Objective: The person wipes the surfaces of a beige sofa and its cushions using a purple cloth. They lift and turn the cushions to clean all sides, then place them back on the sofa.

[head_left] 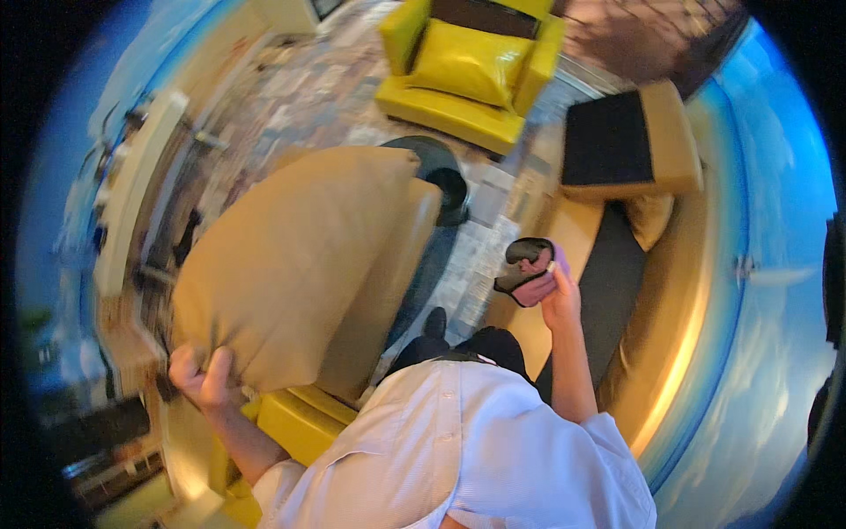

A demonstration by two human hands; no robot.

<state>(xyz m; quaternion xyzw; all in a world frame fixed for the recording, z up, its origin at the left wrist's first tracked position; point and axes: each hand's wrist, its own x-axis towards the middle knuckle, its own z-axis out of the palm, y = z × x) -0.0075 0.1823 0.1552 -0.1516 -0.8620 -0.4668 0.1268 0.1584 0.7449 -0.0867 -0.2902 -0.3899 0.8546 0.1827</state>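
Note:
My left hand (pixel 203 375) grips the near corner of a large tan cushion (pixel 282 256). The cushion hangs tilted on my left, in front of a further tan padded block (pixel 379 291). On the other side, my right hand (pixel 561 295) pinches a small purple and black cloth piece (pixel 531 273) with a dark edge, possibly folded; its exact kind is not clear. That cloth is held up over the near part of the tan sofa (pixel 564 234).
A yellow armchair (pixel 467 70) with a yellow cushion stands ahead. A tan and black seat cushion (pixel 630 141) rests on the sofa's far end. Behind the large cushion are a dark round object (pixel 449 185) and patterned floor (pixel 300 97). Yellow upholstery (pixel 304 423) shows near my left arm.

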